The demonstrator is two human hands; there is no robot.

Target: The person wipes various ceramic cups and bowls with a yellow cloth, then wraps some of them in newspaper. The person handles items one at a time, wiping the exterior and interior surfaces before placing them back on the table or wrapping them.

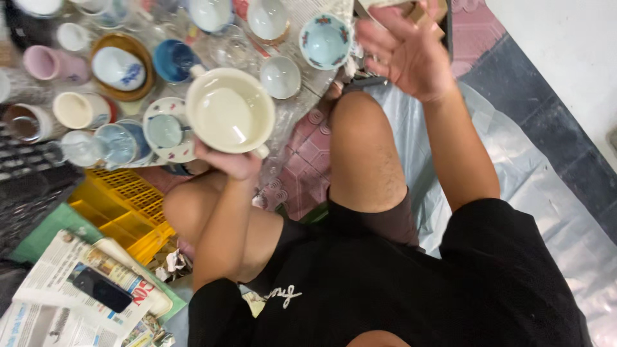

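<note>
- Our left hand [234, 162] sits just left of frame centre, fingers curled under a large cream cup [230, 119], gripping it from below near its handle; the cup's open mouth faces the camera and it looks empty.
- Our right hand [405, 54] is raised in the upper middle of the frame, fingers spread loosely, palm open; a brown cardboard piece [421, 9] lies behind the fingertips at the top edge, and we cannot tell whether the hand touches it.
- The cup covers most of our left fingers; its handle is only partly visible at the lower right rim.
- Upper left: crowded crockery on the floor, partly blurred — a pink mug [51, 63], a blue cup [172, 61], a white-and-blue piece in a brown dish [122, 67], a floral saucer [168, 132] just left of the held cup, a patterned bowl [324, 40].
- Lower left: a yellow plastic crate [122, 209], newspaper [77, 292] with a dark phone [101, 289] lying on it.
- Our bare knees [363, 148] and black shirt [398, 283] fill the lower centre, blocking the floor beneath.
</note>
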